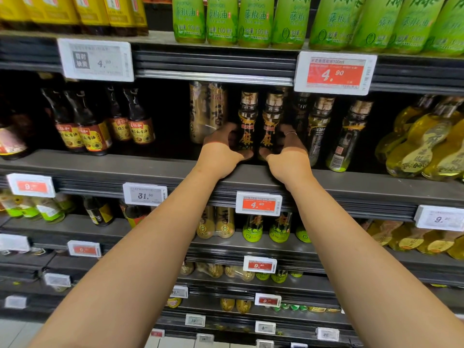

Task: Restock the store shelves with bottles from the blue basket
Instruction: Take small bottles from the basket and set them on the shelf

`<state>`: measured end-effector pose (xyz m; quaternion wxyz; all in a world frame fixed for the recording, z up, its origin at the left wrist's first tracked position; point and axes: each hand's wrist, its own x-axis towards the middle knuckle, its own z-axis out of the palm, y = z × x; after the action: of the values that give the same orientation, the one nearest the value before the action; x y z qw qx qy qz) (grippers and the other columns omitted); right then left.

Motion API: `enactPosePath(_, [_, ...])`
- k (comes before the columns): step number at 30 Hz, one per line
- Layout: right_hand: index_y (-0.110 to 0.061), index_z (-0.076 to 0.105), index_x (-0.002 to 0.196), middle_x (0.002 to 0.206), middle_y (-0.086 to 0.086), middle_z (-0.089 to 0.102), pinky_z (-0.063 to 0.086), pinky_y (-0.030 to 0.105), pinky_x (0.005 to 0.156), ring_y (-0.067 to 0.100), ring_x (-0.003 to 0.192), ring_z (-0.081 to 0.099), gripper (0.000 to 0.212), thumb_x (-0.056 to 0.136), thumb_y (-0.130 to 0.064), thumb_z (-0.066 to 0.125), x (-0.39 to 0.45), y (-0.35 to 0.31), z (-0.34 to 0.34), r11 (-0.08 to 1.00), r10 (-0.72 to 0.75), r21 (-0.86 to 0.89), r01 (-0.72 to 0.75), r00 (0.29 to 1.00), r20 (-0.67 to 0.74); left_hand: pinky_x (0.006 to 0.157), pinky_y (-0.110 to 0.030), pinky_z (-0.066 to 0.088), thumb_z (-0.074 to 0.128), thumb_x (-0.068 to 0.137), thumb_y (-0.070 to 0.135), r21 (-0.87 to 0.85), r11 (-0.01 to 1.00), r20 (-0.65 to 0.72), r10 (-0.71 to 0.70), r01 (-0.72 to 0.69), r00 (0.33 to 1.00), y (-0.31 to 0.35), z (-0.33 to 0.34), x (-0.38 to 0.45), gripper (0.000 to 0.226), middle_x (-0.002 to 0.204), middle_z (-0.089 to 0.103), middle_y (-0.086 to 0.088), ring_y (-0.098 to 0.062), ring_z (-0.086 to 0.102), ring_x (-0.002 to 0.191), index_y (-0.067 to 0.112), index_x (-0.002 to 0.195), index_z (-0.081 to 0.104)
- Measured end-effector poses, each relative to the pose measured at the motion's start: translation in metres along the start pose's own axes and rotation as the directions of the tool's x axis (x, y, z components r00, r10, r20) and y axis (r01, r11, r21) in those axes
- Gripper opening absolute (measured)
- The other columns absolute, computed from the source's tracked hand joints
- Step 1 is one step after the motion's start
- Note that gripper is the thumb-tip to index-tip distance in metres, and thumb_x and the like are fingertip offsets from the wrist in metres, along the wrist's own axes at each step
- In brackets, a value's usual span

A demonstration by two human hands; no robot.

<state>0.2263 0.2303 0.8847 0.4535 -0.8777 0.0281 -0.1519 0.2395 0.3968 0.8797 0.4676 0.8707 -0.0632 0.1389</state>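
Observation:
Two slim dark oil bottles with gold caps stand side by side on the grey middle shelf (150, 164). My left hand (221, 146) grips the left bottle (247, 121) low on its body, thumb in front. The right bottle (270, 121) is held the same way by my right hand (288, 151), which wears a thin ring. Both bottles are upright and look to stand on the shelf board. Both forearms reach up from the bottom of the view. The blue basket is out of view.
A wrapped pair of golden bottles (207, 111) stands just left of my left hand. More slim bottles (317, 126) crowd the right side, then round yellow oil bottles (424, 144). Small dark sauce bottles (93, 131) stand far left. Green bottles (253, 21) fill the shelf above. Price tags (334, 72) hang on the shelf edges.

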Motion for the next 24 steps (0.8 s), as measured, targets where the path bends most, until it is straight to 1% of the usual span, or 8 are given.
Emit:
enactPosePath(3, [-0.025, 0.038, 0.153, 0.145, 0.007, 0.056, 0.046, 0.039, 0.108, 0.031, 0.131, 0.053, 0.075, 0.089, -0.025, 0.077, -0.001, 0.0003, 0.0001, 0.999, -0.026, -0.032, 0.027, 0.999, 0.031, 0.094, -0.026, 0.048, 0.089, 0.075, 0.02, -0.011, 1.0, -0.002, -0.003, 0.003, 1.0, -0.0004, -0.0011, 0.0001, 0.074, 0.131, 0.065, -0.005, -0.018, 0.062, 0.113, 0.017, 0.14, 0.053])
enactPosePath(6, [-0.024, 0.035, 0.155, 0.148, 0.009, 0.053, 0.045, 0.038, 0.108, 0.032, 0.133, 0.051, 0.075, 0.091, -0.026, 0.074, -0.0011, -0.002, -0.0003, 0.997, -0.04, -0.065, 0.043, 0.998, 0.046, 0.104, -0.035, 0.05, 0.088, 0.077, 0.018, -0.027, 1.0, 0.006, -0.009, 0.01, 1.0, -0.0006, -0.0023, 0.0004, 0.074, 0.134, 0.063, -0.007, -0.022, 0.061, 0.119, 0.016, 0.142, 0.052])
enactPosePath(9, [-0.023, 0.032, 0.156, 0.151, 0.01, 0.05, 0.043, 0.038, 0.11, 0.033, 0.136, 0.048, 0.075, 0.093, -0.026, 0.072, -0.0016, -0.0046, -0.0004, 0.994, -0.049, -0.098, 0.056, 0.996, 0.072, 0.106, -0.041, 0.049, 0.088, 0.077, 0.017, -0.047, 0.998, 0.004, -0.032, 0.032, 0.999, -0.0027, -0.0029, 0.0017, 0.076, 0.136, 0.062, -0.008, -0.023, 0.06, 0.121, 0.016, 0.144, 0.051])
enactPosePath(15, [-0.023, 0.026, 0.159, 0.156, 0.011, 0.043, 0.04, 0.038, 0.111, 0.034, 0.14, 0.043, 0.077, 0.095, -0.025, 0.069, -0.0016, -0.0055, -0.0013, 0.989, -0.042, -0.136, 0.053, 0.996, 0.084, 0.105, -0.04, 0.05, 0.089, 0.076, 0.016, -0.059, 0.998, -0.004, -0.028, 0.028, 1.0, -0.004, -0.0021, 0.0021, 0.076, 0.133, 0.063, -0.007, -0.023, 0.061, 0.119, 0.015, 0.142, 0.053])
enactPosePath(19, [-0.023, 0.024, 0.16, 0.157, 0.01, 0.042, 0.038, 0.035, 0.111, 0.033, 0.141, 0.043, 0.079, 0.095, -0.024, 0.069, -0.0029, -0.0043, -0.0028, 0.991, -0.045, -0.124, 0.056, 0.995, 0.093, 0.105, -0.04, 0.05, 0.09, 0.075, 0.018, -0.042, 0.999, -0.009, -0.016, 0.015, 1.0, -0.0025, -0.0025, 0.0014, 0.076, 0.134, 0.064, -0.007, -0.022, 0.062, 0.12, 0.014, 0.141, 0.054])
enactPosePath(24, [-0.017, 0.024, 0.16, 0.156, 0.012, 0.042, 0.037, 0.034, 0.113, 0.032, 0.141, 0.042, 0.083, 0.093, -0.034, 0.07, -0.009, -0.0067, -0.0077, 0.984, -0.066, -0.159, 0.081, 0.993, 0.098, 0.105, -0.042, 0.051, 0.09, 0.075, 0.018, -0.052, 0.998, 0.003, -0.023, 0.023, 1.0, -0.0016, -0.0026, -0.0014, 0.079, 0.134, 0.064, -0.007, -0.022, 0.062, 0.12, 0.015, 0.144, 0.051])
